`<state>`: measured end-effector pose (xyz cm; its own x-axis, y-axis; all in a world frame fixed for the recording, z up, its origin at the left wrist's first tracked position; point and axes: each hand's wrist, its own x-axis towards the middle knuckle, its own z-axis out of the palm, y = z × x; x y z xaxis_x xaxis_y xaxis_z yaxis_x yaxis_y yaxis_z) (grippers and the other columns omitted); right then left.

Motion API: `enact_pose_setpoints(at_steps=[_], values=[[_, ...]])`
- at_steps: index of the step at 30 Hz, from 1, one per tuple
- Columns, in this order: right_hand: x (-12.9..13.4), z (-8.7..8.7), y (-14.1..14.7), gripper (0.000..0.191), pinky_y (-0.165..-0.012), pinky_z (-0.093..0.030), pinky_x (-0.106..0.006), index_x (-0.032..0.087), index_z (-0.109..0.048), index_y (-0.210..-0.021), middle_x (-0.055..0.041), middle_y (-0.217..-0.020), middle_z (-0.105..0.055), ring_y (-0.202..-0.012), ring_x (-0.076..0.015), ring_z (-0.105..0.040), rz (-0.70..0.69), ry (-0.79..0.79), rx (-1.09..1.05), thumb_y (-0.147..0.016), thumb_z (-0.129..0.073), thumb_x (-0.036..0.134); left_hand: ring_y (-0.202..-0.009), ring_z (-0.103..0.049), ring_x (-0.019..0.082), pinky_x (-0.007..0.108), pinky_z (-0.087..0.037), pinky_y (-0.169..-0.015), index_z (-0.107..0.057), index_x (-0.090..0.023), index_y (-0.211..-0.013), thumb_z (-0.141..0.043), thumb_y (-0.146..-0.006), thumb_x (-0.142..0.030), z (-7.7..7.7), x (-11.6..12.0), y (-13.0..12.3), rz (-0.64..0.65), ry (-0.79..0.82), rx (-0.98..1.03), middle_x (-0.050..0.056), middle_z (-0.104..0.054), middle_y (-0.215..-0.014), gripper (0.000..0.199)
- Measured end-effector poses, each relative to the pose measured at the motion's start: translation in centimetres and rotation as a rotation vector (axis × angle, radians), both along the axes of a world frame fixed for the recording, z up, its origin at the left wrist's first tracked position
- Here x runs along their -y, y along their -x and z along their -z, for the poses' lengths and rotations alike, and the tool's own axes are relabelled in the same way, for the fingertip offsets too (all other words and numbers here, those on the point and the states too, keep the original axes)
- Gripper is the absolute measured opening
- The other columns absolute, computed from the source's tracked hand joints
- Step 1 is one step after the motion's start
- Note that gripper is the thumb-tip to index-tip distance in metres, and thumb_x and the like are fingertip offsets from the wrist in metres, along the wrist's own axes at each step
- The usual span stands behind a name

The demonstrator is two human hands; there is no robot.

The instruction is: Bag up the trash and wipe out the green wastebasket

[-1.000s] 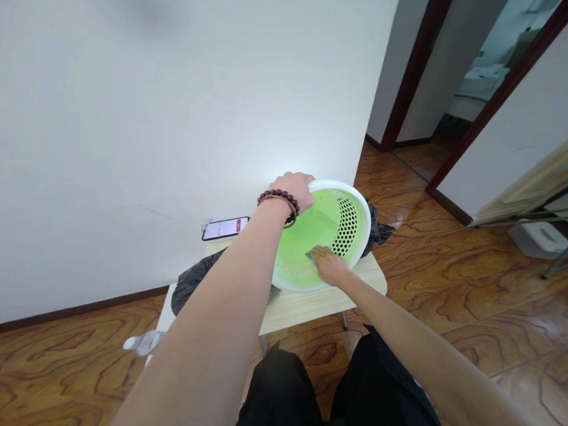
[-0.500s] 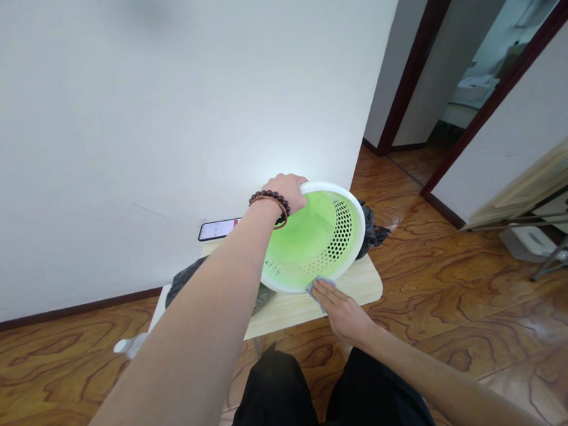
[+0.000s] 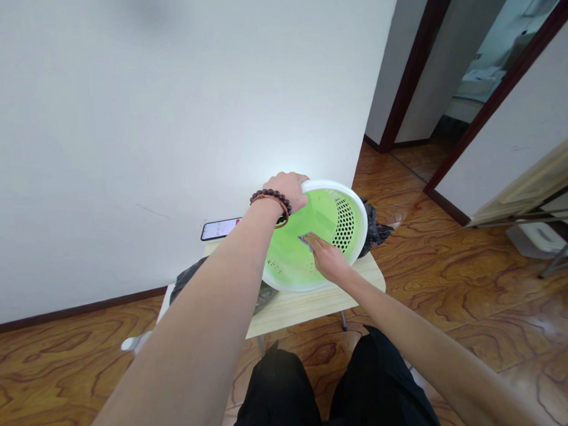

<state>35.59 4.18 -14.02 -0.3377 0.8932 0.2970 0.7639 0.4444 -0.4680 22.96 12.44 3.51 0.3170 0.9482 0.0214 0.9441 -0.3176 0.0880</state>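
Note:
A round green plastic basket [image 3: 285, 243] with a white rim and rows of holes tilts toward me on a small pale wooden table [image 3: 293, 312]. My left hand [image 3: 288, 189], with a dark bead bracelet at the wrist, is closed around the upper left of the rim. Inside the basket, my right hand [image 3: 328, 258] is closed on a small greyish cloth [image 3: 306, 239] at the green inner surface. Part of the basket's left side is hidden behind my left forearm.
A phone [image 3: 220, 229] leans by the wall behind the table. Black plastic bags [image 3: 375, 226] lie right of the basket, with a dark bag [image 3: 186, 277] at left. A white bottle-like object [image 3: 135, 342] is beside the table's left end. A doorway opens at right.
My right hand has moved with the cloth from the basket's near rim up into its inside. My left hand keeps its hold on the rim.

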Motion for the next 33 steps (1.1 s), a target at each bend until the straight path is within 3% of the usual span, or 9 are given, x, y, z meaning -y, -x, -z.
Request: enact_pose_setpoints(at_steps=[4, 8, 16, 22, 25, 28, 30, 33], values=[[-2.3, 2.8, 1.8, 0.048, -0.101, -0.028, -0.035, 0.011, -0.045, -0.122, -0.0110, -0.127, -0.046, -0.122, -0.0189, -0.035, 0.027, 0.197, 0.173, -0.075, -0.034, 0.003, -0.079, -0.057, 0.021, 0.030, -0.044, -0.067, -0.056, -0.034, -0.110, -0.051, -0.063, -0.026, 0.0, 0.1, -0.3, 0.010, -0.008, 0.011, 0.004, -0.063, -0.089, 0.047], [-0.4, 4.4, 2.9, 0.049, -0.100, -0.030, -0.033, 0.013, -0.043, -0.124, -0.0091, -0.130, -0.043, -0.121, -0.0177, -0.036, -0.004, 0.229, 0.136, -0.076, -0.035, 0.006, -0.077, -0.057, 0.020, 0.030, -0.044, -0.065, -0.058, -0.034, -0.107, -0.050, -0.063, -0.027, 0.1, 0.0, -0.5, 0.029, -0.022, 0.018, 0.004, -0.063, -0.087, 0.045], [5.6, 3.1, 0.5, 0.059, -0.105, -0.023, -0.033, 0.012, -0.036, -0.130, -0.0078, -0.134, -0.038, -0.125, -0.0142, -0.030, -0.198, 0.106, 0.090, -0.072, -0.031, 0.001, -0.075, -0.058, 0.021, 0.029, -0.044, -0.061, -0.059, -0.034, -0.105, -0.051, -0.062, -0.025, -0.2, 0.3, -0.6, 0.022, -0.029, 0.033, 0.004, -0.064, -0.085, 0.044], [8.8, 0.7, -2.2, 0.054, -0.101, -0.031, -0.032, 0.014, -0.041, -0.127, -0.0077, -0.131, -0.043, -0.121, -0.0156, -0.036, -0.310, 0.149, 0.081, -0.075, -0.031, 0.004, -0.076, -0.057, 0.019, 0.027, -0.044, -0.062, -0.058, -0.033, -0.107, -0.052, -0.062, -0.026, -0.3, 0.5, -0.7, 0.005, -0.003, 0.035, 0.004, -0.064, -0.087, 0.046], [7.7, -1.0, -1.8, 0.051, -0.096, -0.037, -0.032, 0.018, -0.043, -0.124, -0.0047, -0.125, -0.049, -0.113, -0.0159, -0.045, -0.249, 0.194, 0.004, -0.077, -0.030, 0.005, -0.077, -0.057, 0.021, 0.029, -0.044, -0.062, -0.058, -0.034, -0.107, -0.052, -0.062, -0.027, -0.2, 0.3, -0.7, 0.014, -0.008, 0.039, 0.005, -0.063, -0.088, 0.045], [4.4, -1.9, -0.1, 0.052, -0.094, -0.037, -0.033, 0.017, -0.042, -0.125, -0.0055, -0.123, -0.050, -0.110, -0.0174, -0.047, -0.113, 0.160, -0.046, -0.077, -0.029, 0.004, -0.077, -0.057, 0.021, 0.029, -0.044, -0.063, -0.058, -0.034, -0.107, -0.052, -0.063, -0.028, -0.2, 0.3, -0.8, 0.015, -0.007, 0.026, 0.005, -0.064, -0.087, 0.044], [1.9, -1.5, 1.2, 0.053, -0.093, -0.037, -0.033, 0.018, -0.038, -0.128, -0.0060, -0.126, -0.047, -0.110, -0.0175, -0.047, -0.034, 0.151, -0.018, -0.078, -0.028, 0.003, -0.077, -0.057, 0.020, 0.028, -0.044, -0.063, -0.059, -0.033, -0.106, -0.051, -0.064, -0.028, -0.2, 0.4, -0.9, 0.011, 0.004, 0.015, 0.005, -0.064, -0.087, 0.043], [-0.8, 0.3, 2.4, 0.049, -0.094, -0.036, -0.033, 0.018, -0.042, -0.125, -0.0070, -0.129, -0.043, -0.113, -0.0180, -0.044, -0.017, 0.161, 0.101, -0.080, -0.028, 0.004, -0.076, -0.057, 0.019, 0.028, -0.044, -0.063, -0.059, -0.033, -0.107, -0.051, -0.064, -0.027, -0.3, 0.5, -0.9, 0.004, 0.008, 0.007, 0.004, -0.064, -0.086, 0.044]])
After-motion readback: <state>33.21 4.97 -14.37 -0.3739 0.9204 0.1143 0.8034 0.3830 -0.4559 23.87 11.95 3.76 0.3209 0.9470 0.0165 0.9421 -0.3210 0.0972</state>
